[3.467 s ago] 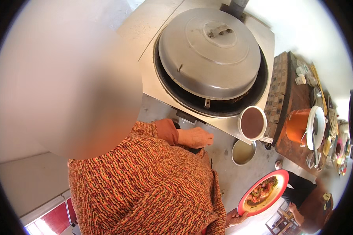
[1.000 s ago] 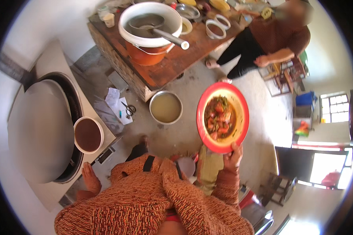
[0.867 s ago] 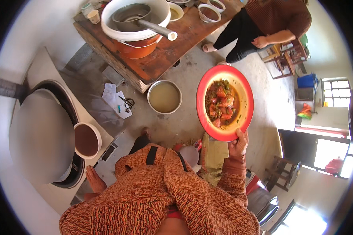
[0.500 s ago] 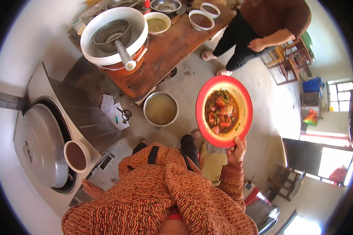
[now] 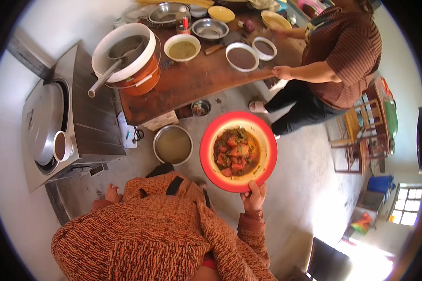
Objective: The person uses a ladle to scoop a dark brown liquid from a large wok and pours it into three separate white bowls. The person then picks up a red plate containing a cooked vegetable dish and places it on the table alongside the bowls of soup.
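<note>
My right hand (image 5: 254,197) grips the near rim of a wide red-rimmed plate (image 5: 209,172), thumb on top. In the plate lies a dish of red tomato-like chunks with green pieces (image 5: 234,152) in brownish liquid. It is held out above the floor, roughly level. My left hand (image 5: 112,193) hangs low beside my body, holding nothing, its fingers apart as far as they show. Closest to that hand is the side of a metal-sided stove (image 5: 94,117). A metal basin of cloudy liquid (image 5: 173,144) stands on the floor left of the plate.
A brown wooden table (image 5: 192,86) ahead bears an orange bucket (image 5: 143,77), a bowl of greenish liquid (image 5: 182,48) and several other bowls. A person (image 5: 340,63) stands at its right end, one hand on the edge. Scissors (image 5: 138,135) lie by the stove, which carries a cup (image 5: 62,146).
My view has turned right and toward the table. The plate, still in my right hand, shows further left and lower. The other person has moved to the table and placed a hand on its edge.
</note>
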